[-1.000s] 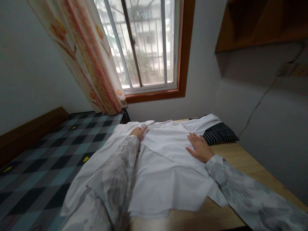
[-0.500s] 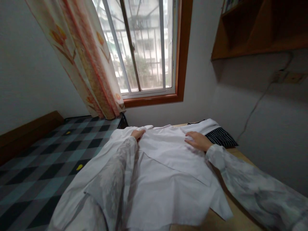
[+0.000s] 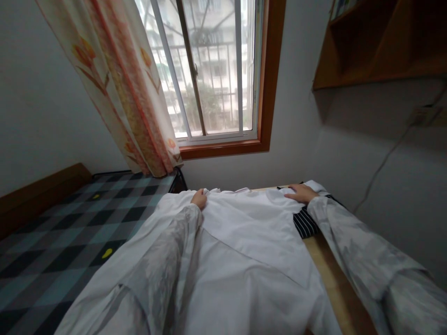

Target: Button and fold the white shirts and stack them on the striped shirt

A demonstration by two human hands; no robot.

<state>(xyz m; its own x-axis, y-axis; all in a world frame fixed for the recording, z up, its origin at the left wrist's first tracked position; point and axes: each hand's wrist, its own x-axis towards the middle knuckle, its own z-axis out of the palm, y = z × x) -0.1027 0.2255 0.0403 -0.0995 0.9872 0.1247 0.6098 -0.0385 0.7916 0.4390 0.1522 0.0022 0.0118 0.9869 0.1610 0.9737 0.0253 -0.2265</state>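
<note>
A white garment [image 3: 244, 228] spreads across a wooden tabletop [image 3: 340, 291], reaching its far edge and covering most of it except a strip along the right edge. Toward the far left, the left hand [image 3: 199, 199] is closed on the fabric. Near the far right corner, the right hand [image 3: 301, 192] rests on the garment, fingers bent; whether it grips cannot be told. Beneath that forearm, a black-and-white striped cloth [image 3: 304, 224] shows. A checked bed [image 3: 66, 246] stands to the left.

Arms [image 3: 164, 260] outstretched, left hand [image 3: 199, 199] curled, right hand [image 3: 301, 193] seemingly loose.
</note>
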